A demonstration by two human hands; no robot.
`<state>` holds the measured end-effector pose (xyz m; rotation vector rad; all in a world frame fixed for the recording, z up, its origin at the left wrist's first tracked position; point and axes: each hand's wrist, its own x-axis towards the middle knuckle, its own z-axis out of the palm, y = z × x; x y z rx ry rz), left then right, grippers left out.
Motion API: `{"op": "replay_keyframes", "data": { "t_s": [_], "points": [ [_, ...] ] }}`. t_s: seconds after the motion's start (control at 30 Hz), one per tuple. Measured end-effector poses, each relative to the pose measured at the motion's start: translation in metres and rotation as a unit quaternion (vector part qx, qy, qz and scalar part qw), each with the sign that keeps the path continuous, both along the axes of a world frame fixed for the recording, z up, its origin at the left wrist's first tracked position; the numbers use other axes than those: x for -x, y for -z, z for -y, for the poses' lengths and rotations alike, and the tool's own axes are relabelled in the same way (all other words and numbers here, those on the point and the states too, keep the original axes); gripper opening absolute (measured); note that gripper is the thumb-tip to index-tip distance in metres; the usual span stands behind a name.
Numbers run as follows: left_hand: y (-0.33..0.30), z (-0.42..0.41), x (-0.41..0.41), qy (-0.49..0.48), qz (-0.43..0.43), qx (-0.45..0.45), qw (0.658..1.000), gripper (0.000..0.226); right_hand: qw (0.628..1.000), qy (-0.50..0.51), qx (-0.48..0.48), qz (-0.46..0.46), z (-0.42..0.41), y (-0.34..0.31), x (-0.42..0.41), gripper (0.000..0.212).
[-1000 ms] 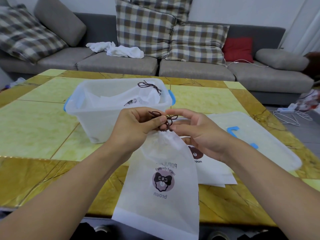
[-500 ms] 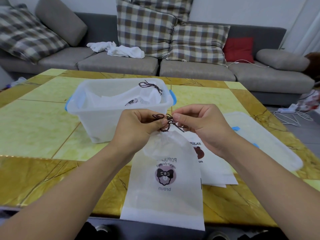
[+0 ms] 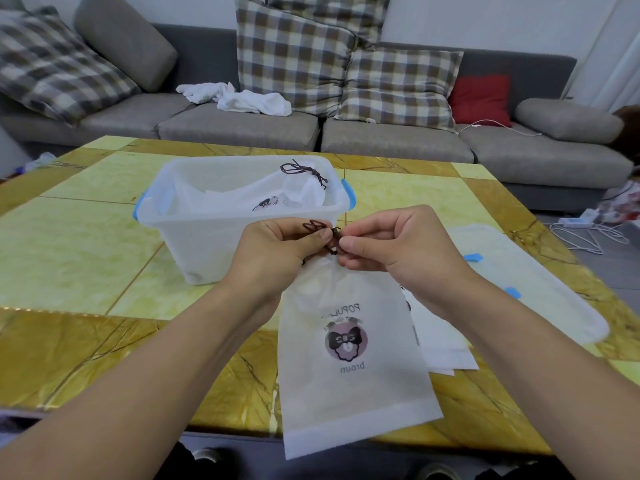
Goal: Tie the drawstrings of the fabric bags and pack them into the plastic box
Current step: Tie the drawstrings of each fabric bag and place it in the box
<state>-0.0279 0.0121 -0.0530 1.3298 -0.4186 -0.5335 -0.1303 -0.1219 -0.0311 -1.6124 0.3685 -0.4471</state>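
- Done: at least one tied fabric bag (image 3: 277, 195) lies in the plastic box (image 3: 242, 237), upper centre of frame
- Under way: left hand (image 3: 277, 251) and right hand (image 3: 391, 244) pinch the drawstring (image 3: 334, 237) at frame centre; held bag (image 3: 349, 348) hangs over the worktop (image 3: 69, 237) edge
- Left: flat bags (image 3: 446, 351) wait at right, apparently untied

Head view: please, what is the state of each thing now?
left hand: pinches the drawstring
right hand: pinches the drawstring
drawstring: being tied
held bag: mouth gathered, hanging over table edge
plastic box: open, a tied bag inside
lid: off, lying on table
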Motion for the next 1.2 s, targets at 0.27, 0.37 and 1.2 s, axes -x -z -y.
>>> {"op": "replay_keyframes", "data": {
  "t_s": [0.27, 0.37, 1.2],
  "points": [
    [-0.001, 0.002, 0.005, 0.002, -0.005, 0.001, 1.000, 0.006, 0.995, 0.026, 0.095, -0.002, -0.003, 0.003, -0.002, 0.010],
    [0.000, 0.003, 0.005, -0.007, -0.006, 0.001, 1.000, 0.006, 0.993, 0.041, 0.109, -0.009, -0.004, 0.005, -0.002, 0.011],
    [-0.003, 0.005, 0.010, 0.020, 0.203, -0.059, 0.977, 0.016, 0.980, -0.020, 0.180, -0.081, 0.012, 0.007, -0.001, 0.009]
  ]
}}
